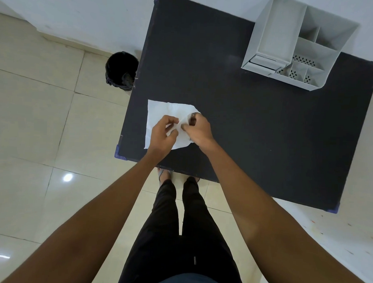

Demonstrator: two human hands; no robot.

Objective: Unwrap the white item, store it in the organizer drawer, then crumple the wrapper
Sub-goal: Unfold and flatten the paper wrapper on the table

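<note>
Early stage: unwrapping underway. Left hand [163, 131] and right hand [197, 129] both pinch the paper wrapper [161, 110], near the table [245, 126] corner. White item inside not visible. Organizer [294, 45], far corner w/ drawer [263, 62] closed; storing & crumpling left.

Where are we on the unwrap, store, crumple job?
Early. Done: the white wrapper is partly opened, lying flat on the black table. In hand: the left hand and right hand pinch a small white item at the sheet's middle; whether it is fully free is unclear. Left: storing it in the organizer, whose drawers look shut, then crumpling.
</note>
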